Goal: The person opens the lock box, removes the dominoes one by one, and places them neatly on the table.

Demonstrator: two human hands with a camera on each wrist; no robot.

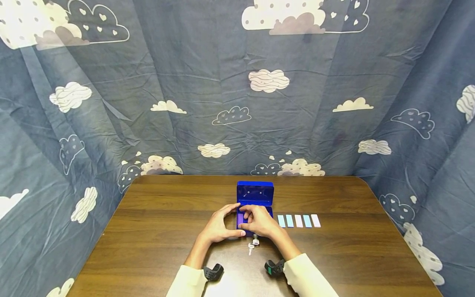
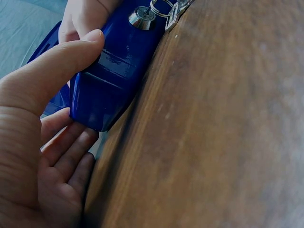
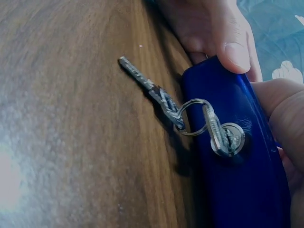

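Observation:
A blue metal cash box (image 1: 255,190) stands on the table with its lid raised. My left hand (image 1: 218,226) grips the box's left side, thumb at the front corner and fingers along the side. Inside the box on the left is a purple rectangular block (image 1: 240,218). Reaching in from the right, my right hand (image 1: 261,222) holds this block by its ends between thumb and curled fingers. Part of the box's inside is hidden by that hand. A key (image 3: 217,130) sits in the front lock (image 2: 142,18), and a second key (image 3: 147,83) hangs from the same ring.
Several thin rectangular pieces, light blue (image 1: 289,221) and pale pink (image 1: 316,220), lie in a row right of the box on the brown wooden table (image 1: 167,202). A dark blue cloud-patterned curtain (image 1: 230,95) hangs behind the table and along its sides.

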